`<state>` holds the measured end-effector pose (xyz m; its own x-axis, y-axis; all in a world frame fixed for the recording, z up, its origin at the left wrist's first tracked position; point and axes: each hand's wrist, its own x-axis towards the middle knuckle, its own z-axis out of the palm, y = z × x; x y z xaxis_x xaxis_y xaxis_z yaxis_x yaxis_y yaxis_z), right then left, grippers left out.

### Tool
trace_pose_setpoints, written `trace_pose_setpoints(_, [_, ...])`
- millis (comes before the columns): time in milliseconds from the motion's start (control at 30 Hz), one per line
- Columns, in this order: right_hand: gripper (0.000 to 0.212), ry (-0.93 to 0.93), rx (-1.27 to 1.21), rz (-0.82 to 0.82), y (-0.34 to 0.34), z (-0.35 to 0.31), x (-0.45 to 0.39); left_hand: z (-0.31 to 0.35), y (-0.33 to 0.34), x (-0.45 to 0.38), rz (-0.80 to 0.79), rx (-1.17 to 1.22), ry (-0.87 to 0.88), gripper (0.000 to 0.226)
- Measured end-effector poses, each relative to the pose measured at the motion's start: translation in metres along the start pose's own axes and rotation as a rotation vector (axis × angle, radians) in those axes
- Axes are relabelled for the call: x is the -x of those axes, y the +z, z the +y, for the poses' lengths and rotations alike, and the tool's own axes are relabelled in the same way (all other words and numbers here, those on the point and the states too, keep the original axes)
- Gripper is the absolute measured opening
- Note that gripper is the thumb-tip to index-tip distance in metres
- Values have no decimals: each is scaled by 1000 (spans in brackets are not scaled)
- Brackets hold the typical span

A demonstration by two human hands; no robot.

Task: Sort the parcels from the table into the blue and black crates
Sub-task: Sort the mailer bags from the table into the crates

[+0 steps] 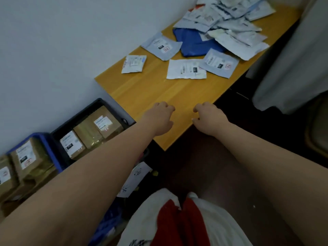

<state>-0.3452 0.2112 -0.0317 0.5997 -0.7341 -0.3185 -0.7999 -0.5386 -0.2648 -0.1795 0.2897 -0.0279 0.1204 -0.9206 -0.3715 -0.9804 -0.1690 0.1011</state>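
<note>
Flat white and pale-grey mailer parcels lie on the wooden table (147, 93). A small white one (134, 64) is nearest the wall, a white one (186, 69) and a grey one (218, 63) lie mid-table, and a heap (229, 18) with a blue bag (193, 42) sits farther back. My left hand (159, 118) and right hand (208, 118) hover over the table's near end, fingers loosely curled, holding nothing. On the floor to the left, by the wall, stand the black crate (95, 103) and the blue crate (45, 139), both holding brown cardboard boxes.
A white wall runs along the table's left side. A grey cloth-covered object (292, 59) stands to the right of the table. Dark floor lies below, with a white paper (136, 178) and blue items under the table edge.
</note>
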Motion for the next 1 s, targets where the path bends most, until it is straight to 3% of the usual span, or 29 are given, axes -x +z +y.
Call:
trace_pose_setpoints(200, [42, 52, -31, -71, 8, 42, -24, 8, 18, -51, -79, 28, 15, 60])
trace_pose_setpoints(567, [48, 162, -38, -189, -4, 92, -152, -13, 10, -175, -241, 135, 1, 60])
trace_pose_setpoints(733, [52, 177, -68, -237, 12, 99, -189, -24, 1, -222, -182, 170, -26, 59])
trace_pose_setpoints(1000, [57, 127, -7, -28, 1, 132, -258, -21, 2, -279, -112, 261, -142, 68])
